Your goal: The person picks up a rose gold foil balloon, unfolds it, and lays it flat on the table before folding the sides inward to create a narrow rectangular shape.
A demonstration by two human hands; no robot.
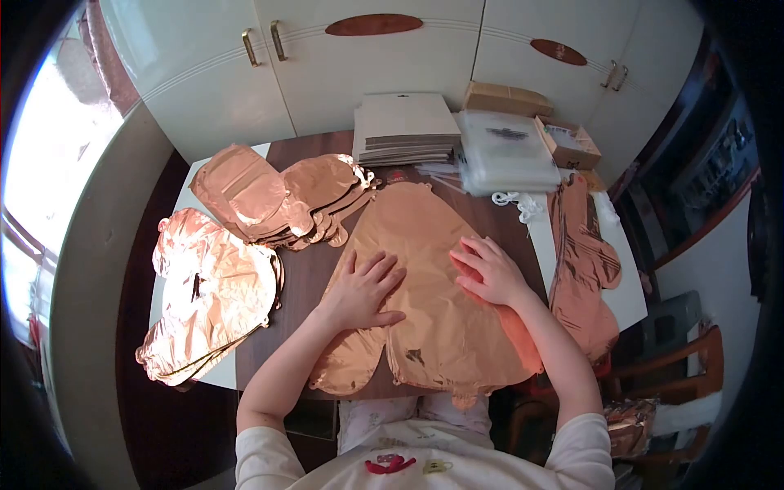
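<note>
A large flat copper-coloured foil piece lies on the brown and white table in front of me, its lower edge at the table's front. My left hand rests on its left part, palm down, fingers spread. On its upper right part lies my right hand, fingers slightly bent and apart, with nothing held. Some reddish-orange surface shows at the foil's right edge, beside my right forearm.
More foil pieces lie in a stack at the back left, a shiny pile at the left and folded foil at the right. Grey cardboard sheets, clear plastic bags, a small open box and white string are at the back.
</note>
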